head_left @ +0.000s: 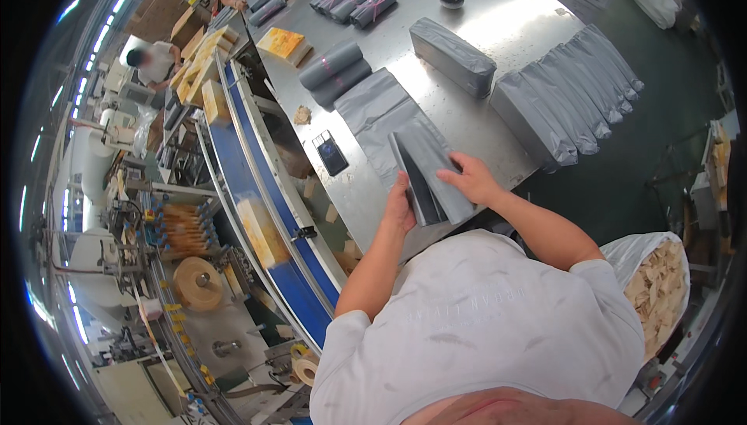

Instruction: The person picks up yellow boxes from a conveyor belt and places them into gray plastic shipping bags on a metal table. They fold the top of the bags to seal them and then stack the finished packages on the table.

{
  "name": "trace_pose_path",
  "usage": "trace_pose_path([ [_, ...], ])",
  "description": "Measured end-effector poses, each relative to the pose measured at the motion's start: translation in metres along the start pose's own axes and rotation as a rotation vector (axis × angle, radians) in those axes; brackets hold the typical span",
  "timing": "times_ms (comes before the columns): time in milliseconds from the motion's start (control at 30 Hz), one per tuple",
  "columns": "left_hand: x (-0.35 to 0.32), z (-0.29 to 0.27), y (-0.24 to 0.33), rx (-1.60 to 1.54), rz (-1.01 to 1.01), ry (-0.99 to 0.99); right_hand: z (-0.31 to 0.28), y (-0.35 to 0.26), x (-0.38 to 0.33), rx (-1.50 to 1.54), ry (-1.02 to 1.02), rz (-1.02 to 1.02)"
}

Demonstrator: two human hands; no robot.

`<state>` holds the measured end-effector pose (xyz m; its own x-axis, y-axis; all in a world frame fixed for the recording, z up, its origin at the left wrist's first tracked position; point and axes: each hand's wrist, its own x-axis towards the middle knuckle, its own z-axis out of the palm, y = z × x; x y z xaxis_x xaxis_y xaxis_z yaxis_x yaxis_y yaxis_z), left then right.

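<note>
Both hands are at the near edge of a metal table, on a grey plastic bag [451,198] whose side gapes to show a dark inside. My left hand [399,207] grips its left edge, thumb up along the plastic. My right hand [473,181] holds the right side, with the thumb on top and some fingers hidden beneath. Just beyond lies a flat grey plastic sheet or bag [377,110], which reaches under the held one. A wrapped grey block-shaped pack [453,55] stands farther off, and a row of similar grey packs [564,98] lines the right edge.
Rolled grey bundles [334,71] with pink ties, a phone [331,153] and a yellow-white package [284,45] lie on the metal table [354,203]. Left of it runs a blue conveyor [303,293] carrying packages. A sack of beige scraps [657,293] stands at right. Two people work farther back.
</note>
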<state>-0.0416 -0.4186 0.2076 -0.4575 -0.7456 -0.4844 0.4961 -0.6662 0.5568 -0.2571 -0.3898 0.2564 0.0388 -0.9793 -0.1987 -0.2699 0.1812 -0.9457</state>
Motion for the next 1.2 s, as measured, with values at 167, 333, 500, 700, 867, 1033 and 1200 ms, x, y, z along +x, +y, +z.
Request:
trace_pose_path([
  [167, -0.002, -0.002, -0.019, -0.023, 0.081, -0.078, 0.007, -0.001, 0.011, 0.005, -0.056, -0.038],
  [333, -0.003, 0.02, -0.018, 0.198, 0.327, -0.001, 0.011, 0.009, 0.001, -0.16, 0.076, -0.089],
  [500, -0.007, 0.026, -0.017, 0.276, 0.332, -0.084, 0.008, 0.011, -0.005, 0.117, 0.094, -0.085],
  [700, -0.01, 0.043, -0.023, 0.215, 0.314, -0.026, 0.006, 0.019, -0.009, 0.103, 0.184, -0.083],
  [867, -0.008, 0.037, -0.02, 0.372, 0.34, 0.038, -0.023, 0.032, -0.006, 0.507, 0.101, 0.087],
  [1033, -0.014, 0.037, -0.003, 0.348, 0.281, -0.031, -0.041, 0.018, -0.018, 0.596, 0.011, 0.139],
  [1200, -0.017, 0.039, 0.002, 0.324, 0.255, -0.046, -0.029, 0.018, -0.018, 0.33, 0.082, 0.059],
])
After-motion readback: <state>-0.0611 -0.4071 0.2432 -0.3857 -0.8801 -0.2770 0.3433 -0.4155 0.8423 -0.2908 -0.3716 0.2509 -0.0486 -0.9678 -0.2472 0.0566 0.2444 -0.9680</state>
